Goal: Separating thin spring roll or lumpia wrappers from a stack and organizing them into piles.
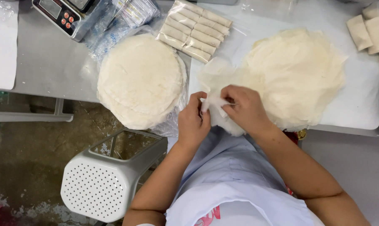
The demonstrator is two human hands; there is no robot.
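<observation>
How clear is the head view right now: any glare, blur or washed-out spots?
Head view: even, soft light; hands sharp, no motion blur; pale wrapper sheets on the white board lose edge contrast; mild glare on the plastic wrap; floor dimmer.

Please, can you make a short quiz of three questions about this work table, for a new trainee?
1. True or false: both hands pinch the same thin wrapper sheet.
2. Where do the finished rolls lie? A) on the stool B) on the table beyond the round stack C) on the floor
3. Fill in: on the table's far left corner stands a kitchen ____.

Key:
1. True: left hand and right hand grip one wrapper sheet.
2. B: rolls, round stack.
3. scale, on the table.
</observation>
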